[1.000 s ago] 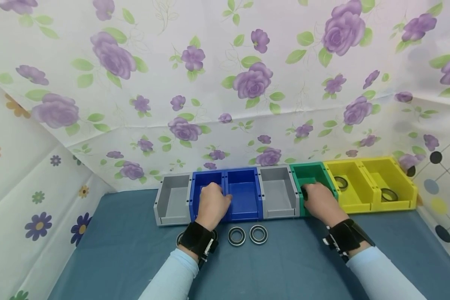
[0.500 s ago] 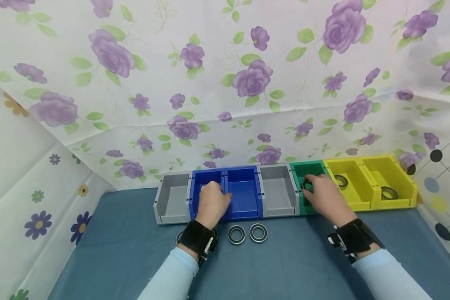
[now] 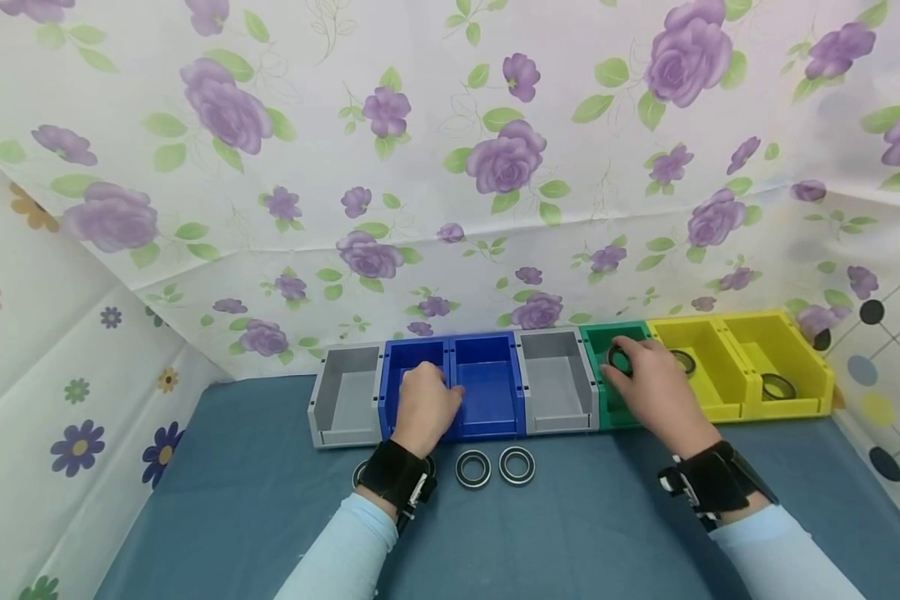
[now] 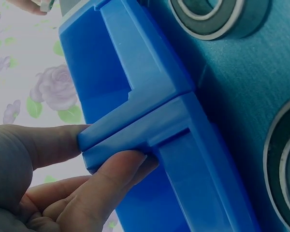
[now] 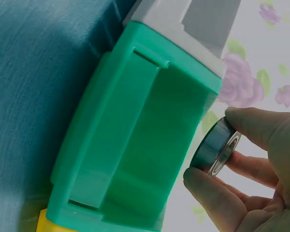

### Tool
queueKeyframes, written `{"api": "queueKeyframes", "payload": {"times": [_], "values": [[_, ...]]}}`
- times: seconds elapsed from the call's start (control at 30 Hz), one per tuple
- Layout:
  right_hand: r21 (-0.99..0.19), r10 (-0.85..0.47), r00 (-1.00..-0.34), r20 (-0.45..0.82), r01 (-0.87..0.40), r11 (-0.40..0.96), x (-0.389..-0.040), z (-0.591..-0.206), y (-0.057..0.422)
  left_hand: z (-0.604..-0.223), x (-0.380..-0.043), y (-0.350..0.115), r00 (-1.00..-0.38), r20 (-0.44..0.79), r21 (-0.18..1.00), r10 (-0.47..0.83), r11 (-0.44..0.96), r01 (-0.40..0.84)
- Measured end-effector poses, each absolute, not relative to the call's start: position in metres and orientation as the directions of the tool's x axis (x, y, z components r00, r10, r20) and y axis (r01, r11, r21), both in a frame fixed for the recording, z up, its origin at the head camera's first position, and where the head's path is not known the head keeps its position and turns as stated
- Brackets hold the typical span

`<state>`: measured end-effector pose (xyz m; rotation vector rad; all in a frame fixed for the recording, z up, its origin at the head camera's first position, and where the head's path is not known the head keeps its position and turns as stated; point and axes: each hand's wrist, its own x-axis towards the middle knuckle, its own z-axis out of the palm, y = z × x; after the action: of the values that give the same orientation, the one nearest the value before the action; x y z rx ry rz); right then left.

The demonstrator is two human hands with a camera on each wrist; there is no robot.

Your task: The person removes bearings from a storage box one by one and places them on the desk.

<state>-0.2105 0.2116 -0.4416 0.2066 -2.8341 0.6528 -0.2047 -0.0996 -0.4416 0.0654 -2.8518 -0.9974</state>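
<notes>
My left hand (image 3: 426,408) pinches the adjoining walls of two blue bins (image 4: 150,108) between thumb and fingers. In my right hand (image 3: 660,392) is a ball bearing (image 5: 210,147), gripped by its rim between thumb and fingertips. It is tilted and held over the green bin (image 5: 135,145), whose inside shows bare in the right wrist view. In front of the bins, two bearings lie flat on the cloth, a left one (image 3: 461,470) and a right one (image 3: 505,467). More bearings are partly hidden under the left wrist.
The bins stand in one row against a flowered backdrop. A grey bin (image 3: 348,392) is at the left end, another grey bin (image 3: 558,383) stands between blue and green. Two yellow bins (image 3: 753,412) at the right end hold a bearing each. Blue-green cloth (image 3: 555,542) covers the table.
My right hand has risen out of the green bin, bringing the bearing into sight, and shifted slightly right. The left hand stays where it was.
</notes>
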Motion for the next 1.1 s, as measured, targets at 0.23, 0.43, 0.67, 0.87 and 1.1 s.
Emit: {"api": "queueKeyframes", "payload": {"times": [0.23,0.43,0.67,0.87,1.1], "values": [[-0.42,-0.098,-0.947,0.305,-0.226,0.879,-0.204,-0.435,0.205,-0.442,-0.205,-0.1,-0.992,0.102,0.617,-0.077,0.787,0.002],[-0.409,-0.116,-0.926,0.359,-0.267,0.872,-0.194,-0.428,0.196,-0.442,-0.205,-0.101,-0.991,0.117,0.619,-0.069,0.785,0.019],[-0.386,-0.156,-0.901,0.404,-0.323,0.864,-0.182,-0.422,0.189,-0.441,-0.205,-0.101,-0.99,0.124,0.618,-0.062,0.786,0.029],[-0.388,-0.175,-0.904,0.389,-0.334,0.859,-0.169,-0.419,0.181,-0.441,-0.205,-0.101,-0.99,0.123,0.616,-0.065,0.788,0.024],[-0.407,-0.21,-0.897,0.39,-0.372,0.834,-0.159,-0.425,0.17,-0.441,-0.204,-0.101,-0.99,0.119,0.623,-0.07,0.782,0.02]]}}
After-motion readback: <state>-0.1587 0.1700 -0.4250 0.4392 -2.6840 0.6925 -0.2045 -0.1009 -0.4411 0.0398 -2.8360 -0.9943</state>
